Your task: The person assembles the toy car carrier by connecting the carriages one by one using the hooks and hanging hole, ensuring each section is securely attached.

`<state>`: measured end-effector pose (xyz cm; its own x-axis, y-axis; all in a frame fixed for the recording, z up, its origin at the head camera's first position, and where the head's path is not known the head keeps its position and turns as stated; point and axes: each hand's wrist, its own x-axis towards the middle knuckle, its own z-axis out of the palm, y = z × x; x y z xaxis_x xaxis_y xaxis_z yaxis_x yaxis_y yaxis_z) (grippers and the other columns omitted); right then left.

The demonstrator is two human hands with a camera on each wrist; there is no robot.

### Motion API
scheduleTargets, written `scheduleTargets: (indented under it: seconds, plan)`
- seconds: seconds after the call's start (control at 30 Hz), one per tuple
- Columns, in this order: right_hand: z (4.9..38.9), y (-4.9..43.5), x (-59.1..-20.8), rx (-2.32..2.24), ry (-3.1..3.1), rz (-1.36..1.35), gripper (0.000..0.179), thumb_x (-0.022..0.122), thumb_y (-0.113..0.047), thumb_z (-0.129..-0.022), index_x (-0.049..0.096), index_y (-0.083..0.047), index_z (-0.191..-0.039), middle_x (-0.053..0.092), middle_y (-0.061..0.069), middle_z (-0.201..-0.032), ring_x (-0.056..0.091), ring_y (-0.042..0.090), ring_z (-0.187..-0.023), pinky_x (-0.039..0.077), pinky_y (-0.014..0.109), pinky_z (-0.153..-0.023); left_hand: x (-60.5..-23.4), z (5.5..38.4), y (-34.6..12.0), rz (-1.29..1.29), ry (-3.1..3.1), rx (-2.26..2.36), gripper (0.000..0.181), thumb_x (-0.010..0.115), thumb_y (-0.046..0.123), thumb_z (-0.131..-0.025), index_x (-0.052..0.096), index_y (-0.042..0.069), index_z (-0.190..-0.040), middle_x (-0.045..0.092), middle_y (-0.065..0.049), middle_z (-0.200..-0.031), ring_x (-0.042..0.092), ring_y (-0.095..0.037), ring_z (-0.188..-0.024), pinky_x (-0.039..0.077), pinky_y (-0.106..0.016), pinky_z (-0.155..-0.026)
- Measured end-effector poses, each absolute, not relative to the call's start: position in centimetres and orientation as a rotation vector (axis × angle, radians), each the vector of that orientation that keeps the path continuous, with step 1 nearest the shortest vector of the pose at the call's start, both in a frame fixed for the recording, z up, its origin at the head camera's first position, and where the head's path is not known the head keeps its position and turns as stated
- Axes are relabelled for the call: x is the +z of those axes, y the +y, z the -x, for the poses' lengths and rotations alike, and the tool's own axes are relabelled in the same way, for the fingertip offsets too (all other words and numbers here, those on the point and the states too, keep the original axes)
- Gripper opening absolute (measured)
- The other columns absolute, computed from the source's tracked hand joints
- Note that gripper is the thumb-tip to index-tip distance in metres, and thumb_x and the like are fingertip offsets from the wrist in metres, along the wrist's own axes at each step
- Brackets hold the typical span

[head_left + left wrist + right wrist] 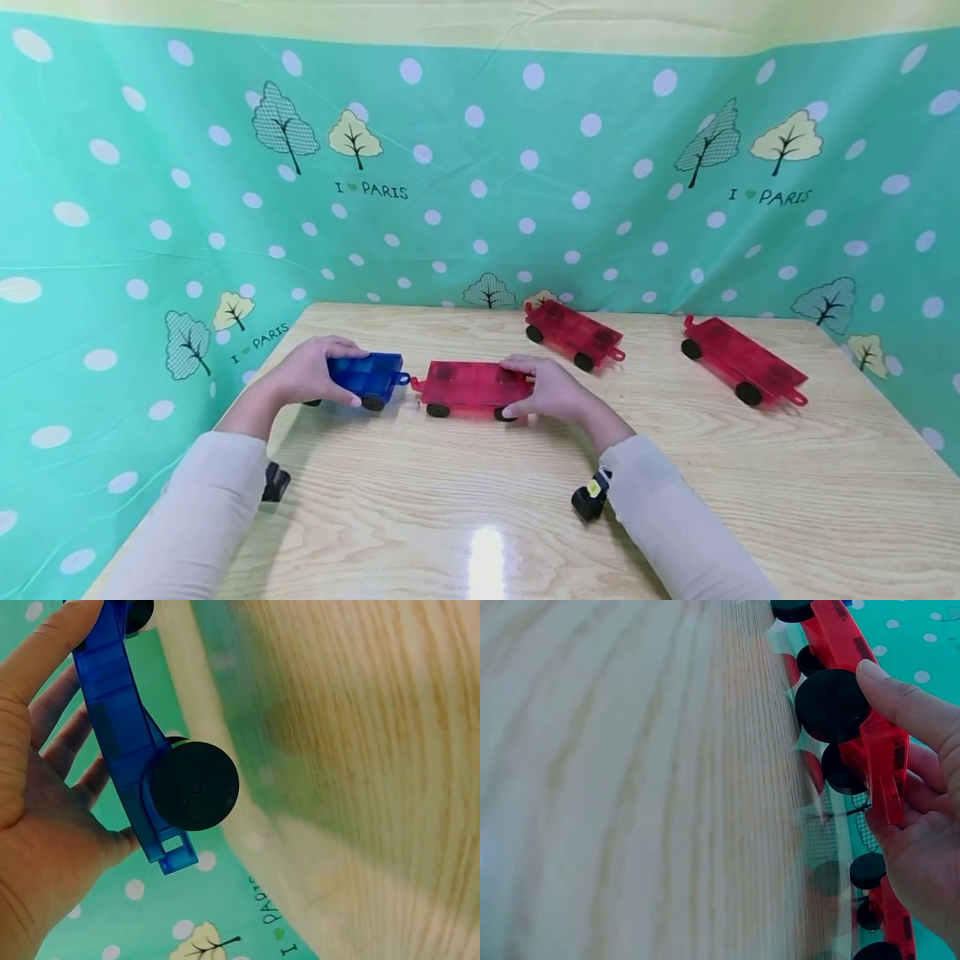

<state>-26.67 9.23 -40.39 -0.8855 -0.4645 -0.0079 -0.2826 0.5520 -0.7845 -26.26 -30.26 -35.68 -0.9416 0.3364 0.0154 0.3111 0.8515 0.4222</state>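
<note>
My left hand [311, 371] grips a blue toy car base [375, 372] with black wheels at the table's left, thumb along the near side and fingers over the far side. In the left wrist view, the blue car base [120, 727] appears from its side, with a wheel close to the camera. My right hand [551, 389] holds the right end of a red toy car base [465, 385] between thumb and fingers. The blue base's ring faces the red base's hook, close together; whether they are joined I cannot tell. In the right wrist view, the thumb presses the red car base's side [881, 750].
Two more red car bases stand on the wooden table [420, 500]: one at the back [576, 331], another farther right [742, 358]. A teal dotted cloth [480, 167] hangs behind and beside the table. Small black devices [590, 497] are at both wrists.
</note>
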Motion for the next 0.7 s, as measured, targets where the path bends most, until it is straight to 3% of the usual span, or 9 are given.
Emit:
scheduleTargets:
  seconds: [0.7]
  plan:
    - [27.0, 8.9, -40.6, -1.198, 2.603, 0.665, 0.077, 0.088, -0.021, -0.072, 0.054, -0.014, -0.141, 0.044, 0.006, -0.149, 0.031, 0.027, -0.141, 0.029, 0.044, -0.113, -36.0, 27.3, -29.1, -0.554, 2.985, 0.530, 0.077, 0.094, 0.037, -0.059, 0.067, 0.010, -0.126, 0.054, -0.020, -0.134, 0.043, -0.046, -0.125, 0.039, -0.063, -0.098]
